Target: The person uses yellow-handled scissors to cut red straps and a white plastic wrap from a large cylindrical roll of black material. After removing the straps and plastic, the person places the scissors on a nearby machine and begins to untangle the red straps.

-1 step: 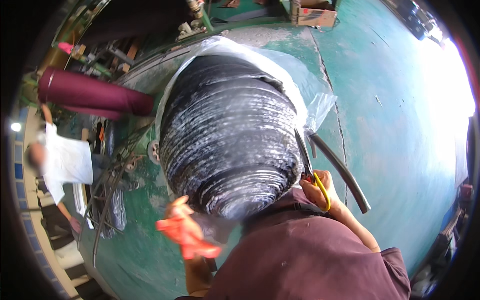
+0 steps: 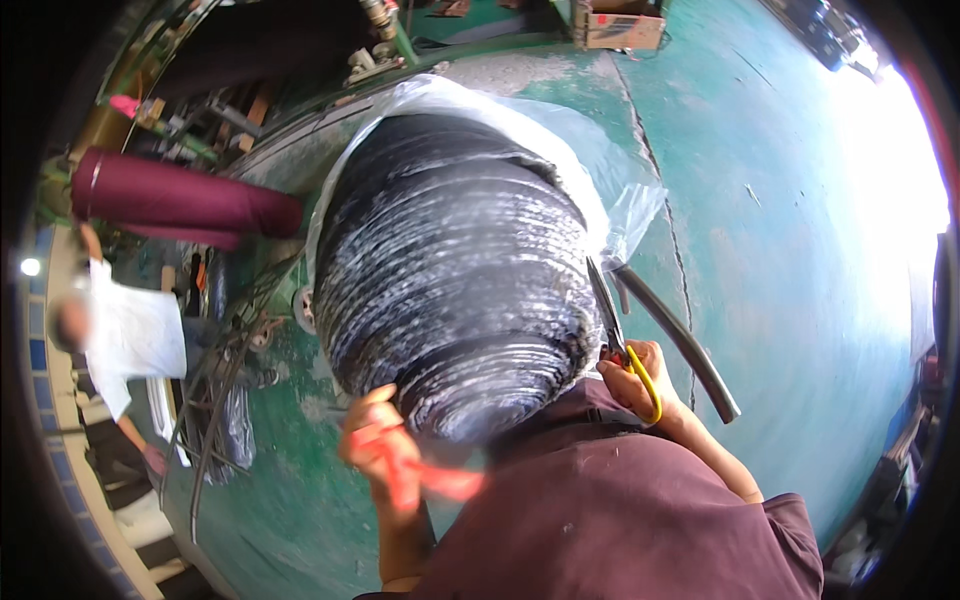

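Observation:
A big roll of black, layered sheet material (image 2: 460, 270) fills the middle, its wound end toward me and streaked with white. Clear plastic wrap (image 2: 560, 140) covers its far end and right side. Scissors with yellow handles (image 2: 640, 375) are in my right hand (image 2: 632, 378), at the roll's right edge, blades pointing away from me. My left hand (image 2: 372, 425), blurred by motion, is closed on an orange-red strip (image 2: 400, 470) near the roll's lower left edge. The strip's loose end trails right toward my maroon shirt.
A dark metal bar (image 2: 680, 345) sticks out right of the roll. Left stand a maroon fabric roll (image 2: 185, 195), a metal frame (image 2: 215, 400) and a person in a white shirt (image 2: 135, 325). A cardboard box (image 2: 620, 28) sits at the far side of the green floor (image 2: 790, 250).
My left hand has shifted slightly to the right, and the orange-red strip has swung right with it. My right hand keeps the scissors in nearly the same place.

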`<state>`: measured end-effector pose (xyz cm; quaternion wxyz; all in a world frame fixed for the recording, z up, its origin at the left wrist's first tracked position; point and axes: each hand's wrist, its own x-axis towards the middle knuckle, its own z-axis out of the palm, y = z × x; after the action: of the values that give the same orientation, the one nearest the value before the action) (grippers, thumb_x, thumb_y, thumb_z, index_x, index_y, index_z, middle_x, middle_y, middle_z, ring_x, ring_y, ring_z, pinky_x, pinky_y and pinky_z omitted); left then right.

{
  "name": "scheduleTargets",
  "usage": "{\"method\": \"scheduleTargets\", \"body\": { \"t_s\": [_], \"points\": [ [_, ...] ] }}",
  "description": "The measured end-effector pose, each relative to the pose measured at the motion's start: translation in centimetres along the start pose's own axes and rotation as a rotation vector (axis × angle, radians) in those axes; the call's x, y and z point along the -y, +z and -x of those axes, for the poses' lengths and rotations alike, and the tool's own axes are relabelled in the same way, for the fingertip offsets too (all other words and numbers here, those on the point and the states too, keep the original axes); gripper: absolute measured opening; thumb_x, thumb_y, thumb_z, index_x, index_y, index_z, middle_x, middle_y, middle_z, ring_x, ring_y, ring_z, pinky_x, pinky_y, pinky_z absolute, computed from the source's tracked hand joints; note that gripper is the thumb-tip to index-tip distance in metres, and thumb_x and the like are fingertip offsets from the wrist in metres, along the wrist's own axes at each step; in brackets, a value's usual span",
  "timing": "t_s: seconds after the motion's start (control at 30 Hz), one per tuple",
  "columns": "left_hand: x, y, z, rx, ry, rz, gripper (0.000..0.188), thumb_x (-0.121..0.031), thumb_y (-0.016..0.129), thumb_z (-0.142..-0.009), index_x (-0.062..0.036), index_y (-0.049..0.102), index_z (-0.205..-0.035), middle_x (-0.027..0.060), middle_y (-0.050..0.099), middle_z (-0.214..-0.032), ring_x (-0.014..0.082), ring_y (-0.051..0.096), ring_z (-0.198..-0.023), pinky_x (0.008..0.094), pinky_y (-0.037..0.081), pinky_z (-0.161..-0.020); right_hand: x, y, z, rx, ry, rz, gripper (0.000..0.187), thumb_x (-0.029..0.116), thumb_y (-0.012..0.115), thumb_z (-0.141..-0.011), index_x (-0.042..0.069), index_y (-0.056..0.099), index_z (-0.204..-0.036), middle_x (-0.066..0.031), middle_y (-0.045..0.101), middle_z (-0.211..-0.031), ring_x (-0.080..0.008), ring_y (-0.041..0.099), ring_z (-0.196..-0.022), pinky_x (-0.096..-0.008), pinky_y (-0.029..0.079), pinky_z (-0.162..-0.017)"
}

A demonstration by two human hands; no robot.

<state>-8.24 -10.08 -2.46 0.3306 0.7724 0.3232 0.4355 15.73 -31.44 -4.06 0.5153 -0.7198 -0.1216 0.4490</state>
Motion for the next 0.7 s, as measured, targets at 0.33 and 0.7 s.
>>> {"method": "scheduleTargets", "body": {
  "t_s": [0.33, 0.7],
  "points": [
    [-2.4, 6.9, -1.9, -0.078, 0.098, -0.527, 0.034, -0.012, 0.038, -0.098, 0.0030, 0.056, -0.074, 0.0144, 0.058, -0.070, 0.0260, 0.055, -0.064, 0.0359, 0.045, -0.063, 0.8, -7.7, 3.5, -0.182, -0.028, -0.083, 0.020, 0.012, 0.068, -0.079, 0.003, 0.054, -0.066, 0.0024, 0.049, -0.056, -0.0034, 0.045, -0.049, -0.0218, 0.034, -0.044],
    [-5.5, 10.7, -1.4, -0.206, 0.093, -0.689, 0.024, -0.015, 0.053, -0.095, 0.0064, 0.064, -0.095, 0.0177, 0.061, -0.068, 0.0264, 0.056, -0.058, 0.0370, 0.045, -0.059, -2.4, -21.6, 7.2, -0.262, -0.258, -0.205, 0.021, 0.010, 0.059, -0.078, 0.003, 0.048, -0.061, 0.0001, 0.045, -0.049, -0.0061, 0.039, -0.039, -0.0224, 0.027, -0.038]
  ]
}}
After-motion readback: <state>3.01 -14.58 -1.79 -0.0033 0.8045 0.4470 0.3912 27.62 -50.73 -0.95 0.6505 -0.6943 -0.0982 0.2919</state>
